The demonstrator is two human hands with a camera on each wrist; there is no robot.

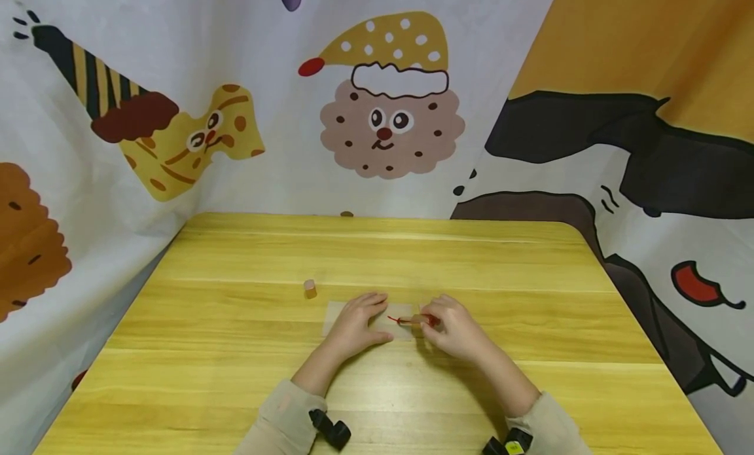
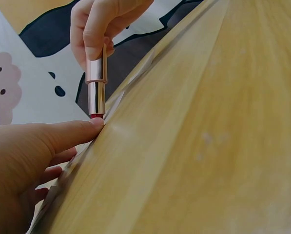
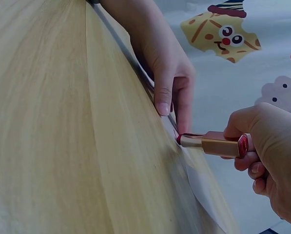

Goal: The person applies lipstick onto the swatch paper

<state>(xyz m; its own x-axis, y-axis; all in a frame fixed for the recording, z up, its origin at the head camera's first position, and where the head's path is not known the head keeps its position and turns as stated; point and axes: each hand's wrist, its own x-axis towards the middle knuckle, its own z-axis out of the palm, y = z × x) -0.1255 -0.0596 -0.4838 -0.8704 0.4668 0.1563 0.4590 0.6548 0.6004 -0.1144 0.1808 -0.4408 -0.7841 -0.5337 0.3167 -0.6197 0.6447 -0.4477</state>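
A pale sheet of paper [image 1: 334, 313] lies flat on the table. My left hand [image 1: 356, 325] rests on it, thumb and fingers spread apart and fairly straight. From the right, my right hand [image 1: 455, 327] grips a lipstick [image 3: 221, 147] with a shiny rose-gold case. Its red tip [image 3: 179, 139] meets the paper just beyond the left fingers in the right wrist view. A short red line [image 1: 393, 319] shows on the sheet at the tip. In the left wrist view, the lipstick case [image 2: 96, 92] points down near the left thumb.
A small rose-gold cap [image 1: 310, 289] stands on the wooden table [image 1: 377, 396], left of and beyond the paper. Behind the table's far edge hangs a white curtain [image 1: 259, 49] printed with cartoon food. Black camera mounts [image 1: 331, 430] sit at the wrists.
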